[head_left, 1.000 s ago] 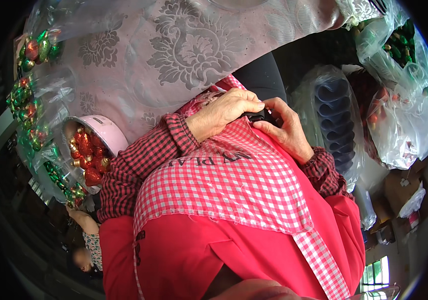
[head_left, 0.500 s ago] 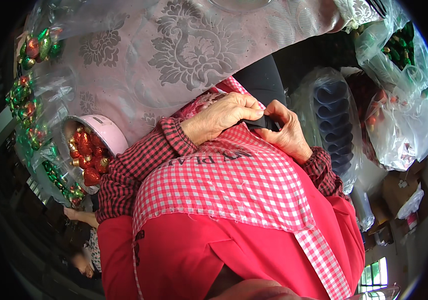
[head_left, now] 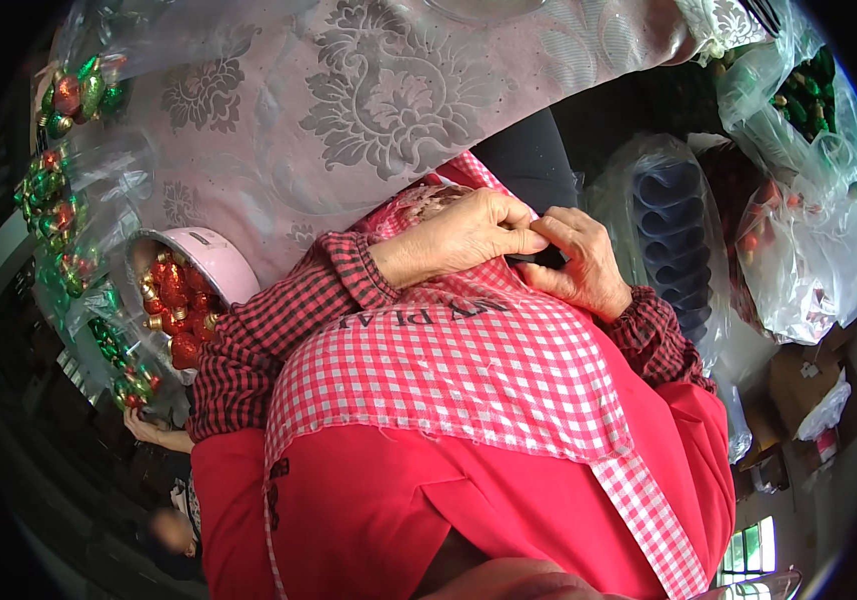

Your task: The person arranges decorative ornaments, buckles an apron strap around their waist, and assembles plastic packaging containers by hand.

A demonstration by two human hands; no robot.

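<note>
Pinching together at the chest: left hand point(head_left: 464, 238) curling over from the left, right hand point(head_left: 581, 262) meeting it from the right, fingertips touching over a small dark object point(head_left: 539, 258) wedged between them. Object mostly hidden by the fingers; kind and shape not possible to tell. Both hands clenching around it, neither lying loose.

Resting just above a red-and-white checked apron point(head_left: 469, 360), worn over a red garment point(head_left: 399, 520), with dark red plaid sleeves point(head_left: 279, 320) running down from both wrists. Filling most of the lower view and blocking whatever lies beneath the hands.

Spreading across the top, a counter covered by a pale pink cloth point(head_left: 379, 90) with a grey floral pattern, hanging down toward the hands. Sitting at the left edge of it, a pink round tub point(head_left: 211, 262) holding shiny red and gold foil-wrapped pieces point(head_left: 171, 305), near the left elbow but apart from the hands. Lining the far left, clear bags of green and red foil-wrapped pieces point(head_left: 59, 200).

Standing to the right of the hands, a clear bag holding a stack of dark blue moulded trays point(head_left: 671, 235), just beside the right wrist. Lying further right, more clear plastic bags point(head_left: 809, 230) with red and green contents, and cardboard boxes point(head_left: 799, 380) on the floor below. Showing at the lower left, another person's hand point(head_left: 154, 432).
</note>
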